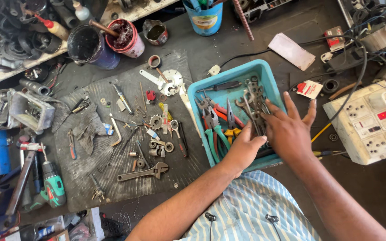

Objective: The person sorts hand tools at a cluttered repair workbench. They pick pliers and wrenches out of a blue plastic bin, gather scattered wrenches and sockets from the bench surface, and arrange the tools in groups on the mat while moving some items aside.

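A light blue plastic tray (228, 79) sits on the dark workbench, filled with pliers (214, 129), a screwdriver (220, 86) and several metal spanners (252, 101). My right hand (289, 127) lies flat over the tray's right side, fingers spread, resting on the spanners. My left hand (245, 149) reaches into the tray's near edge beside the pliers, fingers curled; what it grips is hidden.
A black rubber mat (90, 178) to the left holds an adjustable wrench (143, 172), a sprocket, bearings and small parts. A green drill (52, 187) lies at left. A white power strip box (371, 122) sits right. Paint cans (126, 38) stand at the back.
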Action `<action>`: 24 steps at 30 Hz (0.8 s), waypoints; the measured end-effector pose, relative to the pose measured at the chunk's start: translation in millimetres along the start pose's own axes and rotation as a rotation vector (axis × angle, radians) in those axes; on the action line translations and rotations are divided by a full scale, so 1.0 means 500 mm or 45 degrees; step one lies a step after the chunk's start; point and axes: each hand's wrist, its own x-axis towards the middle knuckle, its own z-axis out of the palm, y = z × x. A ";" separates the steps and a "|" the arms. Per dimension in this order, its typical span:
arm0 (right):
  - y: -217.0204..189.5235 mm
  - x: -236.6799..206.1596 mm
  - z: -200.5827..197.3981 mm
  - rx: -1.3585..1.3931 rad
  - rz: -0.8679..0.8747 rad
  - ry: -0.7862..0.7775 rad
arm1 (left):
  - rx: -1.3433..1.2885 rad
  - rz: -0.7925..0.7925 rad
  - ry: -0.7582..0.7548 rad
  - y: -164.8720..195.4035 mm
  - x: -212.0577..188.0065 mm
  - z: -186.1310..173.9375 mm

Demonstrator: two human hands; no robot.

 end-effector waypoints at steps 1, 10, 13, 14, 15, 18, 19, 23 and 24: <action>0.005 -0.006 0.001 0.128 0.015 0.075 | -0.086 0.019 -0.008 -0.004 0.001 -0.002; 0.026 -0.033 -0.053 0.407 0.020 0.187 | 0.539 0.307 -0.029 -0.004 -0.016 -0.004; 0.012 -0.036 -0.067 0.201 -0.048 0.082 | 0.720 0.421 -0.011 0.029 -0.034 0.004; 0.011 -0.036 -0.069 0.134 -0.057 0.059 | 0.737 0.446 0.008 0.044 -0.041 0.004; 0.013 -0.036 -0.070 0.233 -0.032 0.101 | 0.713 0.498 -0.003 0.059 -0.052 0.003; 0.018 -0.036 -0.062 0.413 0.000 0.161 | 0.682 0.668 -0.013 0.104 -0.096 -0.023; 0.019 -0.035 -0.059 0.392 -0.015 0.140 | 0.700 0.737 -0.011 0.115 -0.114 -0.038; 0.026 -0.015 -0.075 0.484 0.046 0.226 | 0.777 0.903 0.235 0.132 -0.166 -0.106; 0.031 -0.003 -0.090 0.558 0.000 0.334 | 0.760 0.951 0.321 0.130 -0.176 -0.128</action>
